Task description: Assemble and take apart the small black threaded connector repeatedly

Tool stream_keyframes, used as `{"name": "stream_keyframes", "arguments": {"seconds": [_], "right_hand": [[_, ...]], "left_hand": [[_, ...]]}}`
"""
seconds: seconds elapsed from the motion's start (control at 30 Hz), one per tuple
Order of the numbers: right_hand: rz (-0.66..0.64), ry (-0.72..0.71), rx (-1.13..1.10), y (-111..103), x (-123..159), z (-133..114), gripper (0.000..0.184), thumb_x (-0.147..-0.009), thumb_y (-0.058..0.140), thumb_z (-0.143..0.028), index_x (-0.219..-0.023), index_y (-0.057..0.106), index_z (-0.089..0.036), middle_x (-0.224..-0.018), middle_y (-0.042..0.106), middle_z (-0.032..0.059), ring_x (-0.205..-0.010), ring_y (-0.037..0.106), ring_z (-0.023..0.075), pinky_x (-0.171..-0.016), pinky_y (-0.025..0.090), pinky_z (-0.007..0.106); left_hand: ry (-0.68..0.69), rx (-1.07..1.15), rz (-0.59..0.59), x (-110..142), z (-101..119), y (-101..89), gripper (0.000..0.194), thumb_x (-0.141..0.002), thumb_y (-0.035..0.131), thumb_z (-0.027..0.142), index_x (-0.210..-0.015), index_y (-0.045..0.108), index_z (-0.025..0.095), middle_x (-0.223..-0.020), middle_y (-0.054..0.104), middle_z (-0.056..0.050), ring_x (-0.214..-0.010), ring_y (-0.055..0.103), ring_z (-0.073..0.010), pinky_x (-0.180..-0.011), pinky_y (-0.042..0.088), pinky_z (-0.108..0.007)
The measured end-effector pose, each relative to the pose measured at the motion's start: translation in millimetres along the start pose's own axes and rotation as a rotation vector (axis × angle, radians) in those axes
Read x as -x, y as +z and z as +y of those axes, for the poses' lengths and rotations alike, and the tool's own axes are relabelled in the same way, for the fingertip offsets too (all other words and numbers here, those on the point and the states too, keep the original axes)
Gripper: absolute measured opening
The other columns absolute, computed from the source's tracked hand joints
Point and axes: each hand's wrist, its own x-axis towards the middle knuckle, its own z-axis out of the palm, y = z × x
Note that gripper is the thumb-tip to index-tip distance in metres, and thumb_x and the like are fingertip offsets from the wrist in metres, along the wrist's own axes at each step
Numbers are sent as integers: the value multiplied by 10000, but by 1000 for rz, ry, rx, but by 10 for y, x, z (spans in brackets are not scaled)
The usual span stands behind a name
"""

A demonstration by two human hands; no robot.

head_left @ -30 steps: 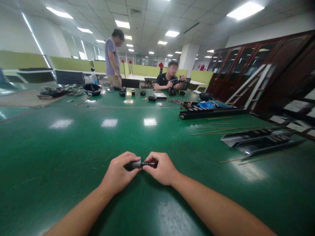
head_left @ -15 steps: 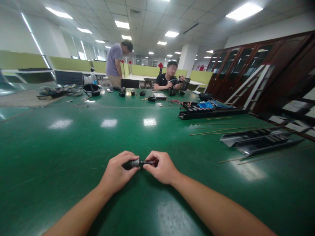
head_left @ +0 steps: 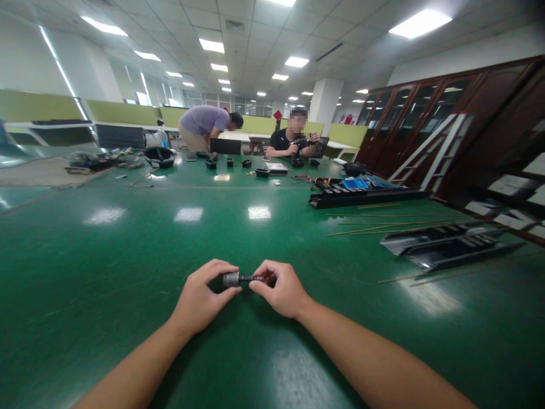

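Observation:
Low over the green table, I hold a small grey metal cylinder [head_left: 231,279] with a thin dark ribbed shaft [head_left: 246,278], lying roughly level. My left hand [head_left: 202,292] curves round the cylinder on the left, with index finger above it and thumb below. The other left fingers are mostly hidden. On the right, my right hand [head_left: 281,288] pinches the far end of the shaft between thumb and fingers, which cover its tip. A short bare stretch of shaft shows between my hands. The exact kind of part is too small to tell.
On the green table [head_left: 140,255] lie metal channels [head_left: 451,247], thin rods [head_left: 383,228] and a long black rail [head_left: 361,199] to the right. Small black boxes [head_left: 261,172] stand at the back. Across the table one person [head_left: 289,139] sits; another [head_left: 204,122] bends over.
The cylinder has shifted slightly left and up, and more shaft shows between my hands. Both hands stay nearly in place. The standing person has bent forward.

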Motion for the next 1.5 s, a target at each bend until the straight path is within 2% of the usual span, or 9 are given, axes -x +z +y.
{"name": "stream_keyframes", "arguments": {"seconds": [0.93, 1.5], "right_hand": [[33, 18, 31, -19, -9, 11, 109, -755, 688, -247, -770, 657, -143, -604, 567, -11, -541, 488, 112, -530, 392, 229], [82, 42, -5, -27, -37, 29, 151, -772, 687, -289, -751, 648, -145, -588, 555, -16, -526, 480, 104, -497, 368, 213]], "left_hand": [[-41, -2, 34, -14, -48, 0, 240, -765, 746, 206, -993, 675, 232, -989, 660, -22, -935, 625, -187, -851, 489, -321], [-58, -28, 58, -21, -47, -9, 248, -757, 766, 279, -986, 681, 235, -992, 677, -24, -938, 636, -198, -857, 498, -332]]}}
